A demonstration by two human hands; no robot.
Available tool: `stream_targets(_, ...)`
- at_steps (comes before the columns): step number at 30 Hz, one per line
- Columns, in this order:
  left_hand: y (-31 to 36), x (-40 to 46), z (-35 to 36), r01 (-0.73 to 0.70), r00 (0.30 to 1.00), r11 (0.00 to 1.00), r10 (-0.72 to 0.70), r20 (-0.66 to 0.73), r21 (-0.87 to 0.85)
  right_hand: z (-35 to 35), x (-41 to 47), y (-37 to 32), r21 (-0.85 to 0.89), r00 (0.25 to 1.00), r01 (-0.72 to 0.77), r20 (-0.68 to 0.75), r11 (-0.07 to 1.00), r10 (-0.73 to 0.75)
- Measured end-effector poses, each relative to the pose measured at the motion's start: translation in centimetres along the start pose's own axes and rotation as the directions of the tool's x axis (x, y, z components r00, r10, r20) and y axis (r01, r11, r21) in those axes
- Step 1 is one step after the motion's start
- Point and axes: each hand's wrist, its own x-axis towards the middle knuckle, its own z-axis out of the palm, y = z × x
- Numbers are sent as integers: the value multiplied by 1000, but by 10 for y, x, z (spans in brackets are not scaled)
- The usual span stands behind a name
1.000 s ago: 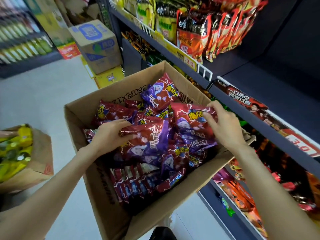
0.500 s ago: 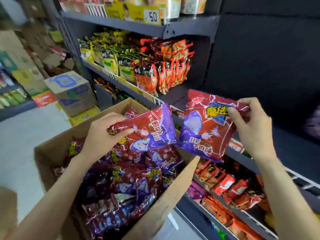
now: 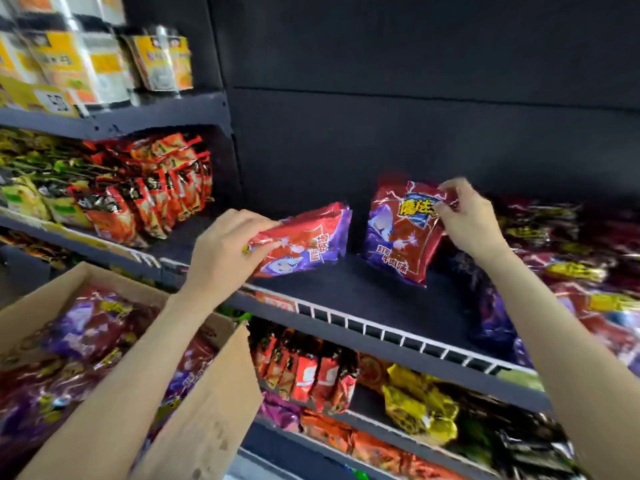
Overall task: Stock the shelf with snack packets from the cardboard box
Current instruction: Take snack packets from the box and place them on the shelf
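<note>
Nearest, the cardboard box (image 3: 207, 410) sits low at left, full of red-and-purple packets. Above it the left hand (image 3: 225, 251) grips a snack packet (image 3: 304, 242) over the dark shelf (image 3: 363, 296). Farther in, the right hand (image 3: 471, 220) pinches the top of an upright packet (image 3: 398, 237) standing on the shelf.

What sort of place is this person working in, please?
Most likely a small shop or convenience store aisle. Dark tiered shelves carry rows of packaged snacks, a price label sits on an upper shelf edge, and an open cardboard box of packets stands alongside for restocking.
</note>
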Motion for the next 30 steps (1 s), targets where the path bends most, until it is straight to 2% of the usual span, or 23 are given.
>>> stream_targets(5, 15, 43, 45, -191, 974, 982, 190, 124, -5, -6, 36, 29, -260, 996, -20, 76, 965, 41)
stream_targets(7, 24, 61, 60, -243, 952, 970, 243, 185, -27, -5, 44, 37, -425, 996, -34, 55, 904, 63)
stream_targets(9, 37, 78, 76, -285, 924, 957, 288, 254, -48, -7, 44, 42, -501, 1000, 10, -8, 865, -16)
stream_targets(11, 49, 94, 95, -338, 889, 939, 343, 302, -69, -9, 32, 43, -413, 988, 122, -31, 902, -148)
stream_targets(12, 57, 101, 104, -367, 870, 927, 374, 321, -84, -8, 22, 41, -338, 980, 193, 26, 921, -196)
stream_targets(14, 72, 115, 119, -426, 828, 897, 438, 350, -115, 0, -2, 36, -203, 943, 271, 252, 941, -218)
stream_targets(15, 81, 120, 126, -443, 813, 887, 458, 360, -128, 8, -10, 37, -208, 918, 289, 336, 934, -209)
stream_targets(16, 88, 124, 132, -446, 806, 884, 464, 367, -138, 18, -15, 39, -243, 913, 290, 361, 926, -191)
stream_targets(17, 94, 127, 139, -440, 808, 886, 462, 365, -147, 27, -18, 42, -265, 929, 261, 331, 928, -167)
stream_targets(19, 102, 129, 148, -430, 820, 884, 467, 332, -180, 39, -18, 48, -233, 981, 131, 174, 964, -91)
stream_targets(21, 102, 126, 154, -418, 853, 881, 465, 238, -221, 43, -18, 54, -223, 999, 41, 17, 974, -38)
stream_targets(23, 95, 119, 161, -296, 924, 911, 349, 156, -287, 43, -21, 61, -217, 998, -20, -68, 976, 5)
stream_targets(25, 83, 107, 168, -72, 986, 915, 126, 111, -397, 44, -24, 67, -98, 987, -119, -118, 988, 107)
stream_targets(26, 77, 100, 173, 81, 991, 871, -17, 133, -485, 44, -25, 71, 3, 974, -185, -135, 983, 184)
stream_targets(27, 73, 93, 177, 254, 964, 774, -157, 213, -580, 46, -26, 75, 109, 955, -246, -140, 963, 260)
stream_targets(28, 69, 88, 183, 439, 897, 627, -269, 350, -644, 49, -26, 78, 196, 937, -294, -136, 935, 323)
stream_targets(29, 66, 85, 189, 604, 796, 470, -320, 514, -643, 54, -26, 81, 260, 920, -332, -124, 907, 372)
stream_targets(30, 64, 82, 196, 731, 681, 357, -322, 658, -581, 58, -25, 82, 305, 906, -358, -113, 882, 407)
